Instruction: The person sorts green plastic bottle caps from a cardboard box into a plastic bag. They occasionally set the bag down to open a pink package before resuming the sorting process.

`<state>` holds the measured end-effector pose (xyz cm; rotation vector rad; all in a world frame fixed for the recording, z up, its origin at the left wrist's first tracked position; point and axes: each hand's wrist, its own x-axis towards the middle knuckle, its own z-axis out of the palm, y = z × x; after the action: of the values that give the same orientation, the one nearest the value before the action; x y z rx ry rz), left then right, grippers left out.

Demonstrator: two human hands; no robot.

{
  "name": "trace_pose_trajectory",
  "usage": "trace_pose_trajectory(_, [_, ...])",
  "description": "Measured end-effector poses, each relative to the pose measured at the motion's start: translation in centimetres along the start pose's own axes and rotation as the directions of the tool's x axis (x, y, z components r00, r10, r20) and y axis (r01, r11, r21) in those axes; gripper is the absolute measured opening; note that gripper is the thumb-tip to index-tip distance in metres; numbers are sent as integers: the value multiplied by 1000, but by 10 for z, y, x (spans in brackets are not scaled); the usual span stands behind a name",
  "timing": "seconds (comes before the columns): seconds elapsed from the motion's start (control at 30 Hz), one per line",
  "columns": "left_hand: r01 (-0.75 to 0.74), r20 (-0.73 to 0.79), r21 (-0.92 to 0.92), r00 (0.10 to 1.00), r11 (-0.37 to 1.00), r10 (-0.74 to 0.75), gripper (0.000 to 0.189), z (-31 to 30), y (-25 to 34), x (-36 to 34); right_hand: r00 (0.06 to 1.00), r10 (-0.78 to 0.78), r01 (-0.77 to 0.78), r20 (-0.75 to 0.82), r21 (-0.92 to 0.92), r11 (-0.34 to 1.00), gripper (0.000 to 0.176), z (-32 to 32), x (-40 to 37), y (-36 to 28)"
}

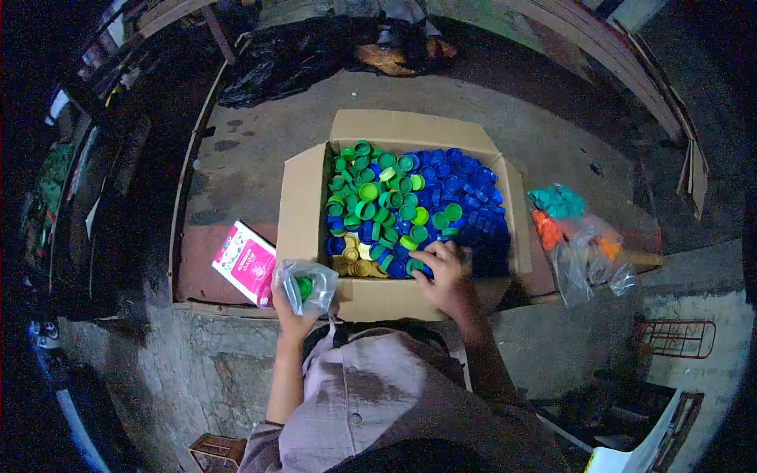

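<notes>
My left hand (289,317) is closed around a clear plastic bag (322,277), held by the box's near left corner. Inside the bag lie green bottle caps (303,287). At the front of the open cardboard box (378,301), my right hand (448,276) reaches down with bent fingers. Its thumb and index finger are on either side of a green bottle cap (415,268). Green caps (365,210) fill the box's left and middle, blue caps (465,193) its right side. Yellow caps (362,268) show at the front left.
A pink and white printed pack (245,262) lies left of the box. To the right are plastic bags holding teal caps (557,201) and orange caps (549,229). Black plastic sheeting (292,71) lies at the table's back. A red metal rack (676,338) stands lower right.
</notes>
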<state>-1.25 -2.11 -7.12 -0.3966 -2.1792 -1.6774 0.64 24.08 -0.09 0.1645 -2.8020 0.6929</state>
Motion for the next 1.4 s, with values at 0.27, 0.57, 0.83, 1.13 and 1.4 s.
trace_pose_trajectory(0.27, [1,-2,13,1000,1000,-1,64,0,3,2,1000,-18,19,-5,16,1000,17,6,-2,5])
trace_pose_trajectory(0.57, [-2,61,22,998,1000,1,75,-5,-10,-5,946,314,-146,80,970,195,9,12,-7,-4])
trace_pose_trajectory(0.83, [-1,42,82,999,997,-3,78,-5,-4,-5,995,89,-90,51,851,518,19,23,11,-85])
trace_pose_trajectory(1.13, [25,-42,36,999,999,-23,75,0,-9,-11,983,-67,149,-172,527,837,11,41,25,-108])
trace_pose_trajectory(1.4, [-64,-42,110,997,992,69,78,-1,-8,-7,944,-204,274,-258,272,923,12,34,33,-99])
